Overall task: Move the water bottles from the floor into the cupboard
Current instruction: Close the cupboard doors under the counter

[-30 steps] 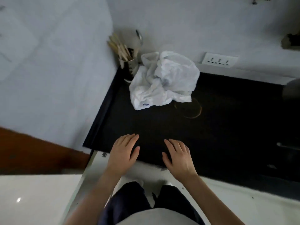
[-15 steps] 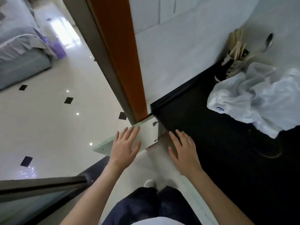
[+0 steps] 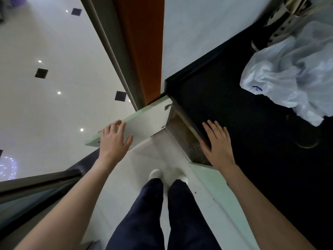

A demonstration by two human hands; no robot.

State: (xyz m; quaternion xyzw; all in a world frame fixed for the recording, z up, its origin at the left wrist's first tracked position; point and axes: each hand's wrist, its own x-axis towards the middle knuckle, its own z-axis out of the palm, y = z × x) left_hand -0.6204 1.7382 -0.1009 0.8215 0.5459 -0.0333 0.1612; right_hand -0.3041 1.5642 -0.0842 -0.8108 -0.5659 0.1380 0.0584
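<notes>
No water bottle is in view. Below the black counter (image 3: 234, 109) a pale green cupboard door (image 3: 147, 120) stands swung open to the left. The cupboard's inside (image 3: 187, 136) shows as a narrow dim strip. My left hand (image 3: 114, 139) hovers over the door's outer end, fingers apart, holding nothing; I cannot tell whether it touches the door. My right hand (image 3: 219, 144) lies flat, fingers spread, at the counter's front edge above the opening.
A crumpled white plastic bag (image 3: 292, 78) and a utensil holder (image 3: 281, 20) sit on the counter at the right. An orange door frame (image 3: 140, 51) rises left of the counter. My legs and white shoes (image 3: 155, 174) stand on the pale tiled floor (image 3: 54, 78).
The view has swung left and down from the counter to the floor and the open cupboard door. Both hands have stayed spread out in front of me, now farther apart.
</notes>
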